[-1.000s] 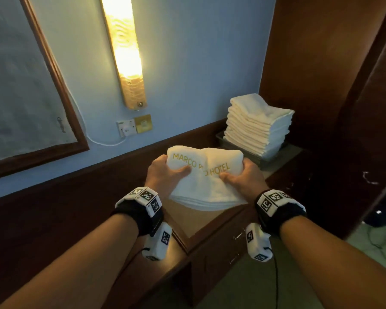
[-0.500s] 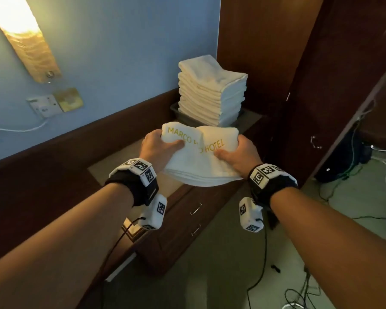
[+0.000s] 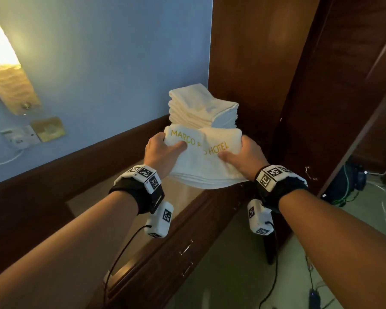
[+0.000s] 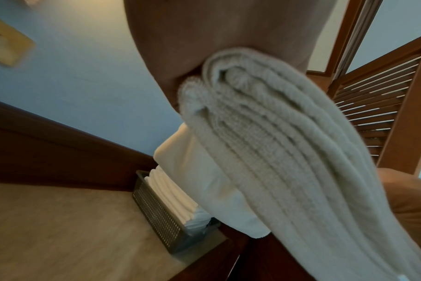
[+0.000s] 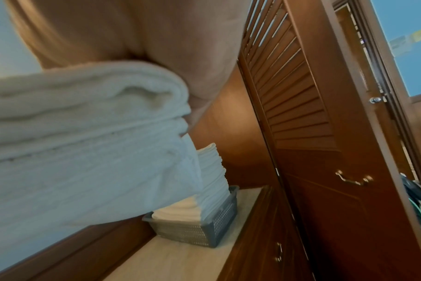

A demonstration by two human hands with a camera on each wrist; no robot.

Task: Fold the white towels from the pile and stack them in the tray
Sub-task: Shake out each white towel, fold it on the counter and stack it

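The folded towel [image 3: 206, 160] hangs before the towel stack [image 3: 201, 108] in the tray [image 5: 199, 234] on the counter [image 4: 60, 228].

Gold stitched lettering on top face of folded white towel [image 3: 206, 159], centre of head view: "MARCO P" on left half, "HOTEL" on right half. Letters between them lost in fold crease at middle; one partial character just before "HOTEL", unreadable. Left hand [image 3: 159, 152] thumb lies just below "MARCO"; right hand [image 3: 246, 156] thumb just below "HOTEL". Black-and-white square code markers on wrist units [image 3: 145, 175]: patterns only, no readable characters. Wrist views: no legible text.
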